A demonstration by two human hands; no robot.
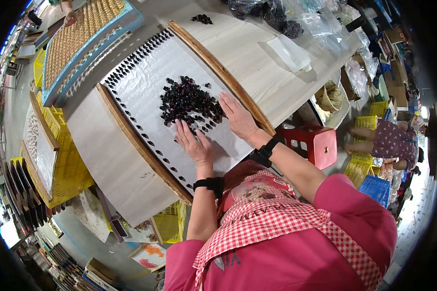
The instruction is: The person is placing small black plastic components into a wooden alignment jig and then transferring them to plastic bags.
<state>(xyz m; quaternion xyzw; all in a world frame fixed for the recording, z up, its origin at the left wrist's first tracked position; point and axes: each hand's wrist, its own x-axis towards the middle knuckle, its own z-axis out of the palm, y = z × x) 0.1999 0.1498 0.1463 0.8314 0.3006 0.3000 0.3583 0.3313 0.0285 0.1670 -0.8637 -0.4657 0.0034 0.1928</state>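
A heap of small dark pieces with red glints lies on a white sheet in a tray with wooden side rails. Flat at the near edge of the heap is my left hand, its fingers spread over a few pieces. My right hand rests against the heap's right side with fingers stretched out and pressed down. Neither hand grips anything that I can see. Rows of the same pieces line the sheet's far side, and a single line runs along the left rail.
The tray sits on a pale table. A blue-edged tray of yellowish pieces stands far left, near another person's hand. Clear plastic bags and white paper lie far right. A red stool stands to the right.
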